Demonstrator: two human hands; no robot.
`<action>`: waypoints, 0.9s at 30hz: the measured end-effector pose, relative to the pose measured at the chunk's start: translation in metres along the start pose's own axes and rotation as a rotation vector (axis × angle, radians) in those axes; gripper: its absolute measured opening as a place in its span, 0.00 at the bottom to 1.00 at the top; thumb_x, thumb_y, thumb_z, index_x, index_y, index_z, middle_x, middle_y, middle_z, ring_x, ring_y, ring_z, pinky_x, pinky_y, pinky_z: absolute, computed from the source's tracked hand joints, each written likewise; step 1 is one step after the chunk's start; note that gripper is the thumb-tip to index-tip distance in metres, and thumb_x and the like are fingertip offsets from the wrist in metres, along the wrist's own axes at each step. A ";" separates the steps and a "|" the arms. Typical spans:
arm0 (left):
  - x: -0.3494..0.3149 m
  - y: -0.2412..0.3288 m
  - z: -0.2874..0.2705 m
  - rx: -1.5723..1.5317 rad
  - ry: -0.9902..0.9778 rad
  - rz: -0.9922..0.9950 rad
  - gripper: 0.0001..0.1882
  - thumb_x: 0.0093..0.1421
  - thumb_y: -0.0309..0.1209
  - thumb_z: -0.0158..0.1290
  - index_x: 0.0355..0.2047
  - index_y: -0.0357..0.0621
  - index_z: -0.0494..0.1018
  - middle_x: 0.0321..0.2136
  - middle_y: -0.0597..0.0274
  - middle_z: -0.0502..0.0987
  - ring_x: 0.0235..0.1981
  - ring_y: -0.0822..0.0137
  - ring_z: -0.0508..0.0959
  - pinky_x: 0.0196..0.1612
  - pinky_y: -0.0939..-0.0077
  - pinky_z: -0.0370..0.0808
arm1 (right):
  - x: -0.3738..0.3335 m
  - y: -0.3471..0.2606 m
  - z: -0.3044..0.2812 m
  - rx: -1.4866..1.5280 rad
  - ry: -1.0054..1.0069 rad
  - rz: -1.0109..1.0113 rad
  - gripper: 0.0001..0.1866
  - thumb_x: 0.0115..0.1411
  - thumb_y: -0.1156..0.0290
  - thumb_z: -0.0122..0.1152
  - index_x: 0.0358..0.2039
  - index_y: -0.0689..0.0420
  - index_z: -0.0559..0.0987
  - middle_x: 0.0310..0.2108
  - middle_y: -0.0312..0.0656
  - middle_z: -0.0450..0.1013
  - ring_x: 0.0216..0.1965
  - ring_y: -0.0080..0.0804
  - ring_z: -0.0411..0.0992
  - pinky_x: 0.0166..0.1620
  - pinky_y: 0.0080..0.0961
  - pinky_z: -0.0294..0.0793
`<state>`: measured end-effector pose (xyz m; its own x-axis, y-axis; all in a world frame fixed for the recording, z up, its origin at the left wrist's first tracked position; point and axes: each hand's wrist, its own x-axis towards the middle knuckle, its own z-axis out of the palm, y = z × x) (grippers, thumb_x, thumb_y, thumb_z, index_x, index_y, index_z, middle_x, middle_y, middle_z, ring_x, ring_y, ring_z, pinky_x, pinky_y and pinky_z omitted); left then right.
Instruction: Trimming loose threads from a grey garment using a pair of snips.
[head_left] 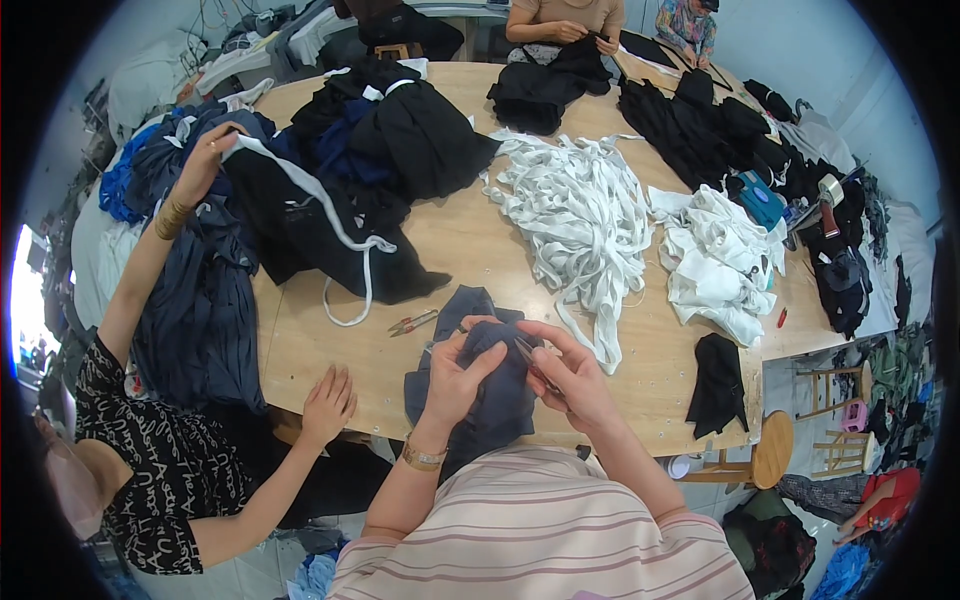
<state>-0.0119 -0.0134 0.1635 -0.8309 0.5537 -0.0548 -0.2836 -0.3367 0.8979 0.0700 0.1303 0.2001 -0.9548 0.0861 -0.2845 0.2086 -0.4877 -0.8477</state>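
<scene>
A dark grey-blue piece of clothing (490,412) lies bunched at the table's near edge, against my body. My left hand (460,378) is closed on a raised fold of it, thumb on top. In my right hand (572,378) is a small pair of metal thread snips (524,350), tips pointing at the fold. The right fingers also touch the cloth edge, and the palm hides most of the snips. Another pair of snips (412,323) with reddish handles rests on the table just left of the garment.
A co-worker's hand (205,160) at left lifts a black garment with a white drawstring (320,190). White strips (580,200) are heaped mid-table, white cloth (715,250) beside them. Black garments (690,120) lie farther back; a black piece (717,385) is near right. Other people sit opposite.
</scene>
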 end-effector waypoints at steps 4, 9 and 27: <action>0.000 0.000 0.000 0.012 -0.016 0.050 0.07 0.54 0.23 0.54 0.33 0.33 0.75 0.39 0.67 0.70 0.39 0.76 0.70 0.42 0.83 0.67 | -0.001 0.001 -0.001 -0.005 -0.009 0.001 0.19 0.62 0.66 0.50 0.54 0.54 0.66 0.18 0.32 0.65 0.16 0.11 0.57 0.15 0.08 0.46; -0.001 -0.001 0.001 0.007 -0.027 0.058 0.07 0.55 0.23 0.54 0.35 0.33 0.74 0.37 0.69 0.71 0.36 0.78 0.70 0.40 0.85 0.68 | 0.000 0.002 -0.001 0.001 -0.010 0.006 0.19 0.62 0.66 0.50 0.53 0.54 0.67 0.18 0.32 0.65 0.16 0.11 0.57 0.15 0.08 0.46; -0.004 -0.007 0.003 -0.050 -0.049 0.063 0.08 0.55 0.23 0.53 0.36 0.34 0.73 0.35 0.69 0.72 0.33 0.78 0.72 0.37 0.85 0.69 | -0.005 0.005 -0.006 -0.055 -0.031 -0.060 0.18 0.62 0.68 0.50 0.52 0.54 0.67 0.18 0.32 0.65 0.16 0.12 0.58 0.15 0.08 0.48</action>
<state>-0.0051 -0.0110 0.1592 -0.8237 0.5665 0.0239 -0.2560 -0.4092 0.8758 0.0767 0.1328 0.1944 -0.9718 0.0863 -0.2193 0.1614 -0.4342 -0.8862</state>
